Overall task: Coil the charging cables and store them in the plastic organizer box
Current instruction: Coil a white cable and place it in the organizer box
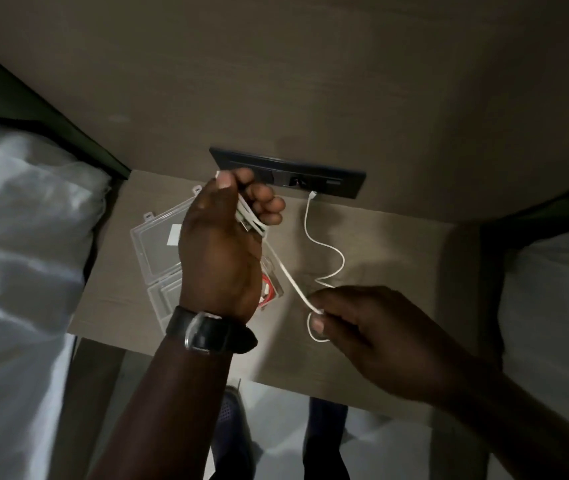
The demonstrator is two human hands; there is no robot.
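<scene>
Winding the white charging cable [290, 277] is the step in hand, and you are partway through it. Your left hand [222, 244] is raised above the nightstand [397, 271], fingers curled and thumb pressed down, clamping several finished loops of the cable against the palm. From that bundle a straight run of cable drops to your right hand [380, 337], where thumb and forefinger pinch it, with a small loop hanging just below the pinch. The rest of the cable wanders in loose curves across the nightstand and rises to the black socket panel [288, 173] on the wall; its white connector [313, 194] sits right at the panel's lower edge, and it looks plugged in, though the view is too dim to be sure.

The clear plastic organizer box [158, 254] lies open on the nightstand under your left wrist, its lid folded back. A red cable [267, 289] seems to be coiled in one compartment already, mostly hidden by your hand.

The next move likely calls for bringing the pinched length up and over the bundle for another turn, keeping the loops even. Before long you will probably need to free that far end from the panel, or the slack will run out.
</scene>
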